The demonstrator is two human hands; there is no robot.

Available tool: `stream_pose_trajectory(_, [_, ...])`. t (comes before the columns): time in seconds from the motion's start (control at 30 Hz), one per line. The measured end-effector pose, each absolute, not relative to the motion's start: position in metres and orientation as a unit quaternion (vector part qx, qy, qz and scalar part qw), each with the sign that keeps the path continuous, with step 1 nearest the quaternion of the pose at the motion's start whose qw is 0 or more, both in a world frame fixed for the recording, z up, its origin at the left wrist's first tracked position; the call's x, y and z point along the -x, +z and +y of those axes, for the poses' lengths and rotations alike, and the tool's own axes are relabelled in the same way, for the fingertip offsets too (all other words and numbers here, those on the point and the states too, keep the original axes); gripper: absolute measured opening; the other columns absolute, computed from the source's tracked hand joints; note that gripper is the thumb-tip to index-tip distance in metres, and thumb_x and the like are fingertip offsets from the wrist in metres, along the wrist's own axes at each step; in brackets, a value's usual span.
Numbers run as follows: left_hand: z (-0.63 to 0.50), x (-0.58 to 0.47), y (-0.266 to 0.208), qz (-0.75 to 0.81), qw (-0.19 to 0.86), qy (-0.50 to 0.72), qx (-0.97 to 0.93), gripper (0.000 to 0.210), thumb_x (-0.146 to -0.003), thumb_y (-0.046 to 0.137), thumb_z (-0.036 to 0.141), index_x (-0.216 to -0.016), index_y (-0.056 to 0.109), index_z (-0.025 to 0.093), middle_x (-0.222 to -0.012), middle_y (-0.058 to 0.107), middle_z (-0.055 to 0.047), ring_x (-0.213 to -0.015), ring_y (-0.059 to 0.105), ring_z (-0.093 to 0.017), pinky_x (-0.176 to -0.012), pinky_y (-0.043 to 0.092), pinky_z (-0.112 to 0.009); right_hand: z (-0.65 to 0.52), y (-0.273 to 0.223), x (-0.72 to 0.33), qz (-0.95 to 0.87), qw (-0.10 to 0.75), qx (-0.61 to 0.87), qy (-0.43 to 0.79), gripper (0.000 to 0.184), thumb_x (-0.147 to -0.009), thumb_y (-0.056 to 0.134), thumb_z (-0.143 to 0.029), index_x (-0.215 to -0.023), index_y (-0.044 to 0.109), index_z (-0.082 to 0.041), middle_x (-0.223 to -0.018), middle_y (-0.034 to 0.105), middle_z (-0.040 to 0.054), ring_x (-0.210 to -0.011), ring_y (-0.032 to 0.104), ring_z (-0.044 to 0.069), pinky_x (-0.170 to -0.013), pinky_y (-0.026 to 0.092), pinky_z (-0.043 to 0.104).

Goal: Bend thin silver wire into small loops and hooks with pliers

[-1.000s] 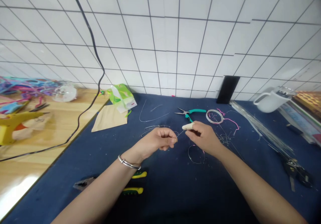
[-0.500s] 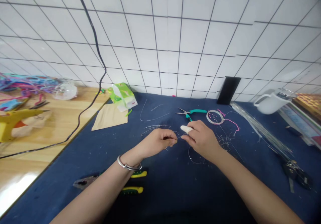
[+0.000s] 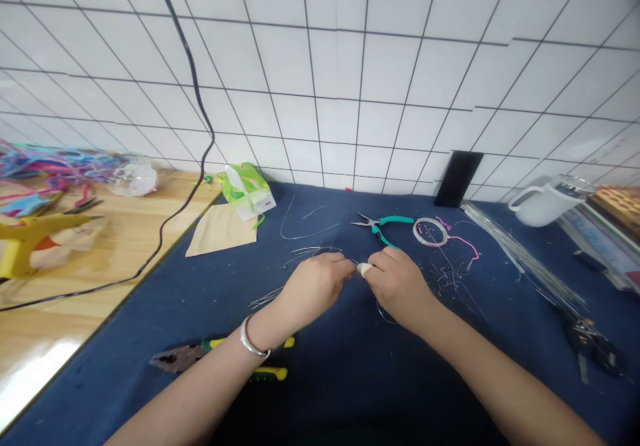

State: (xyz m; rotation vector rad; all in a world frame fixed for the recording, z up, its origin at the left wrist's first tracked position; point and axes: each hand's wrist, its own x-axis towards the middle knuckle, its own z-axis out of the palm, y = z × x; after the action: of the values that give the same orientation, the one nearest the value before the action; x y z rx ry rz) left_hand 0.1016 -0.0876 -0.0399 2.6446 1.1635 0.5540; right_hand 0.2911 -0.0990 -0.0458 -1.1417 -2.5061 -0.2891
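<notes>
My left hand (image 3: pixel 320 279) and right hand (image 3: pixel 400 287) pinch a wire (image 3: pixel 356 263) that shows briefly between their fingertips. A white cover (image 3: pixel 365 269) wraps one right finger. Beyond lie teal pliers (image 3: pixel 397 220); yellow-handled pliers (image 3: pixel 177 359) lie partly behind my left forearm, on blue cloth (image 3: pixel 125 329).
</notes>
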Motion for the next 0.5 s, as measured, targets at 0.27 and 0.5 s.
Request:
stream_pose_trajectory(0.27, [-0.092, -0.108, -0.043, 0.419, 0.026, 0.218, -0.881, 0.023, -0.086, 0.039, 0.009, -0.091, 0.06, 0.016, -0.08, 0.059, -0.006, -0.079, 0.054, -0.018, -0.071, 0.044, -0.03, -0.096, -0.052, -0.289, -0.832, 0.279, 0.478, 0.03, 0.018, -0.087, 0.048, -0.02, -0.072, 0.059, -0.018, -0.073, 0.056, 0.0035, -0.068, 0.051, 0.014, -0.061, 0.039, 0.025])
stream_pose_trajectory(0.5, [-0.091, -0.108, -0.052, 0.428, 0.052, 0.304, -0.85, 0.02, -0.089, 0.041, 0.016, -0.095, 0.06, 0.017, -0.081, 0.059, -0.006, -0.079, 0.056, -0.016, -0.072, 0.046, -0.028, -0.093, -0.039, -0.292, -0.771, 0.353, 0.488, 0.206, 0.011, -0.083, 0.055, -0.022, -0.087, 0.065, -0.024, -0.081, 0.063, 0.0, -0.073, 0.058, 0.014, -0.066, 0.045, 0.025])
